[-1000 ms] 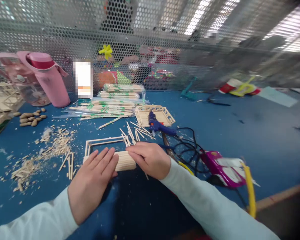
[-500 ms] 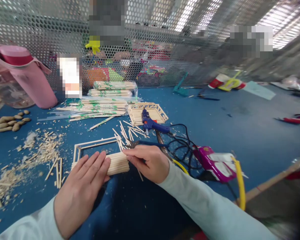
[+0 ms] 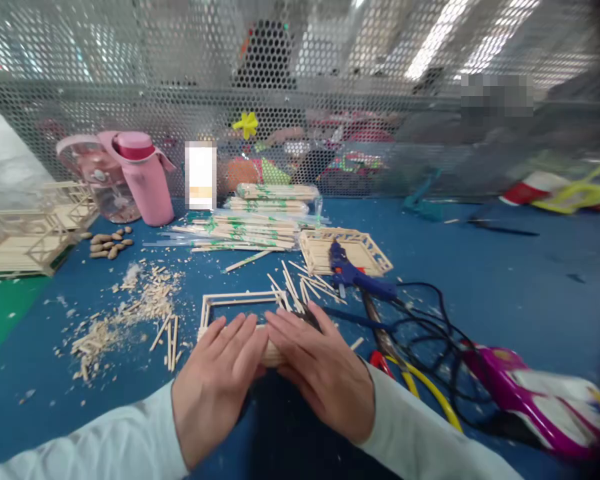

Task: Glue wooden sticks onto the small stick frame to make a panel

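Observation:
My left hand [image 3: 217,383] and my right hand [image 3: 317,370] both lie flat, fingers stretched out, on top of a small panel of wooden sticks [image 3: 271,352] on the blue table [image 3: 505,280]. The hands cover nearly all of the panel; only a strip shows between them. Just beyond the fingertips lies a rectangular frame of sticks [image 3: 240,301], with loose sticks [image 3: 295,280] scattered beside it. A blue glue gun [image 3: 353,273] rests to the right of those sticks, its dark cable [image 3: 430,330] coiled further right.
Bundles of wrapped sticks [image 3: 250,223], a stick tray [image 3: 347,250], a pink bottle [image 3: 145,175], nuts [image 3: 107,243] and a pile of wood scraps [image 3: 130,303] lie behind and to the left. A stick model [image 3: 27,233] stands far left. A magenta tool [image 3: 525,393] and yellow cord [image 3: 425,393] lie right. Perforated metal screen [image 3: 330,80] behind.
My right hand, earlier pinching at the panel's right end, now lies flat on it beside the left hand. The view has swung left, bringing the stick model into sight.

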{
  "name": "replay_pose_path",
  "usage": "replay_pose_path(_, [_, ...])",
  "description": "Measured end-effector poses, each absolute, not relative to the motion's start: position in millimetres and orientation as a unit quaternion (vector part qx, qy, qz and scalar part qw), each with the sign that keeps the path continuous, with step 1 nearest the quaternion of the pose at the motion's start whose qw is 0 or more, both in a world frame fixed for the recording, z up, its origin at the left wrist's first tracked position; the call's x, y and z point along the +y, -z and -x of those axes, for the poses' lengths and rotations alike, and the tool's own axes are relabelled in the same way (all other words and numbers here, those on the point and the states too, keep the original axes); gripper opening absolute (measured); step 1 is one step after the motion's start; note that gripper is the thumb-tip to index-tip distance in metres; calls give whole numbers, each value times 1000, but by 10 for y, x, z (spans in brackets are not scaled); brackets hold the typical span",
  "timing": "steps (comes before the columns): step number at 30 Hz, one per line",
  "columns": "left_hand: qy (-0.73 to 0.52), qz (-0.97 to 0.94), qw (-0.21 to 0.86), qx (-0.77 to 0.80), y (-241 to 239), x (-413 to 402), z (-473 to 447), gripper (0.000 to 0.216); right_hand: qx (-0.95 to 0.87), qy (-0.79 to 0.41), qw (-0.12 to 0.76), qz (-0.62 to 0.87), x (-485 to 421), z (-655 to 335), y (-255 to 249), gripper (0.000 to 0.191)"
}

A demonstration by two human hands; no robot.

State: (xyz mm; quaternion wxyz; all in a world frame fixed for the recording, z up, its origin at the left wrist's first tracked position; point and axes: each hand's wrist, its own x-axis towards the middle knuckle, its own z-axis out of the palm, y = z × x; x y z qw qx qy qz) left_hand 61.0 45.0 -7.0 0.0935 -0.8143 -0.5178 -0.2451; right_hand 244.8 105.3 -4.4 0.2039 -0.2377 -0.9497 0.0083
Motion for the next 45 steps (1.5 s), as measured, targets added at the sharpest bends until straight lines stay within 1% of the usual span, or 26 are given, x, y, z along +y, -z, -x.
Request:
replay_pose_path(4, [326, 785, 67, -522, -61, 345, -396, 29, -950, -10, 197, 243, 1061, -2464, 54, 36])
replay_pose_path(6, [378, 725, 24, -575, -91, 301, -243, 25, -949, -14, 204, 240, 1064, -2469, 48, 35])
replay_pose_path(7, [407, 674, -17, -616, -91, 297, -178, 21, -948, -18, 208, 239, 1065, -2469, 45, 35])
replay_pose_path(9, [466, 539, -159, -683, -68, 328, -94, 21, -946, -26, 215, 240, 1067, -2466, 44, 36])
replay_pose_path(11, [499, 424, -321, -684, -30, 397, -82, 31, -946, -32, 216, 241, 1074, -2464, 47, 36])
replay_pose_path(13, [505, 371, -427, -652, -1, 468, -116, 42, -947, -33, 214, 236, 1088, -2469, 53, 37])
replay_pose_path(16, [491, 377, -476, -625, -5, 522, -179, 53, -951, -38, 221, 214, 1115, -2488, 68, 40])
replay_pose_path(22, [476, 349, -516, -621, -75, 484, -213, 58, -947, -60, 255, 188, 1121, -2510, 63, 38])
replay_pose_path(25, [455, 363, -508, -635, -51, 462, -193, 56, -947, -69, 241, 200, 1091, -2505, 30, 37])
replay_pose_path(26, [450, 381, -486, -645, -40, 450, -181, 52, -948, -72, 234, 204, 1082, -2502, 18, 37])
replay_pose_path(27, [448, 410, -439, -662, -33, 435, -169, 48, -948, -75, 231, 205, 1076, -2500, 8, 36])
replay_pose_path(28, [448, 449, -366, -681, -34, 417, -162, 44, -948, -78, 229, 205, 1072, -2498, -1, 36])
replay_pose_path(29, [446, 498, -270, -693, -45, 398, -163, 40, -949, -82, 227, 205, 1071, -2498, -7, 37])
replay_pose_path(31, [413, 615, -74, -668, -90, 364, -203, 33, -949, -93, 224, 202, 1075, -2500, -17, 38])
replay_pose_path(32, [381, 675, -6, -632, -119, 356, -245, 29, -949, -99, 222, 201, 1079, -2502, -21, 40])
replay_pose_path(33, [345, 731, 29, -588, -146, 354, -301, 25, -949, -104, 220, 200, 1084, -2505, -26, 41])
replay_pose_path(34, [310, 776, 42, -548, -167, 360, -366, 20, -949, -108, 218, 199, 1087, -2507, -30, 43])
replay_pose_path(36, [261, 815, 47, -516, -178, 389, -501, 12, -951, -112, 209, 196, 1087, -2508, -38, 45])
replay_pose_path(40, [213, 815, 20, -539, -104, 455, -651, 20, -957, -110, 174, 202, 1049, -2485, -48, 50])
replay_pose_path(43, [190, 815, 0, -548, -58, 476, -646, 22, -963, -111, 152, 194, 1060, -2502, -119, 53])
replay_pose_path(45, [186, 814, -7, -550, -55, 480, -628, 23, -965, -113, 162, 169, 1152, -2580, -239, 58])
